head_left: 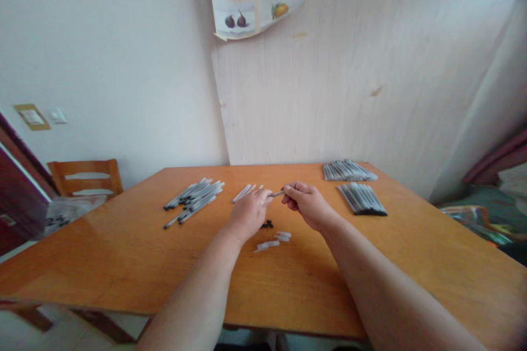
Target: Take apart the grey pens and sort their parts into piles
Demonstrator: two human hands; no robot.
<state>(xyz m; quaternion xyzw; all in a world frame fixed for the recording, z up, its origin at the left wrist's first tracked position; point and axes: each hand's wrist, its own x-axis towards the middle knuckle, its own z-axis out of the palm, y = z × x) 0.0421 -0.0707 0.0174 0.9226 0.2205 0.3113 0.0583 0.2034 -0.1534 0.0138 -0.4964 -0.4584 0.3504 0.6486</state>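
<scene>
Both my hands meet over the middle of a wooden table (123,263). My left hand (249,213) and my right hand (307,204) are closed in pinches on the two ends of one thin grey pen (277,194) held between them. Just below the hands lie small black caps (267,224) and a few short white pieces (274,240). A loose pile of grey pens with black tips (193,200) lies to the left. A few pale tubes (246,192) lie just behind my left hand.
Two neat stacks of grey pens lie at the right: one at the far edge (348,170), one nearer (362,198). A wooden chair (86,175) holding a plastic bag (68,211) stands at the left. Walls close in behind the table.
</scene>
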